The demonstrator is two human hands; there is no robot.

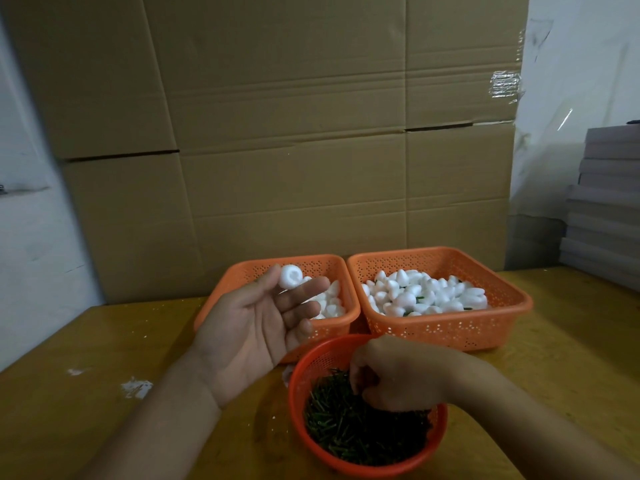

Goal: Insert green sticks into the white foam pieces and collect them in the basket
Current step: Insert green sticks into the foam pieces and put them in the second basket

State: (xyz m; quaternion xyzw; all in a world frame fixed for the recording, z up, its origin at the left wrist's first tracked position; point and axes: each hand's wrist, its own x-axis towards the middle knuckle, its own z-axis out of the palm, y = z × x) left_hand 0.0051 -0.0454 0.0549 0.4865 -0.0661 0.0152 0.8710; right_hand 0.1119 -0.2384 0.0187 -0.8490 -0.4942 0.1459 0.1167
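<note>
My left hand [258,327] is raised palm-up over the left orange basket [249,271] and pinches one white foam piece [290,277] between thumb and fingertips. That basket holds plain white foam pieces [332,301]. My right hand [391,372] reaches down into the round orange bowl [440,434], its curled fingers among the green sticks [360,427]; what they hold is hidden. The right orange basket [502,289] holds foam pieces with green sticks showing between them [426,292].
Everything sits on a yellowish wooden table [86,358] with white foam crumbs [136,388] at the left. Large cardboard boxes [294,133] stand right behind the baskets. A stack of grey flat boxes [602,202] sits at the far right.
</note>
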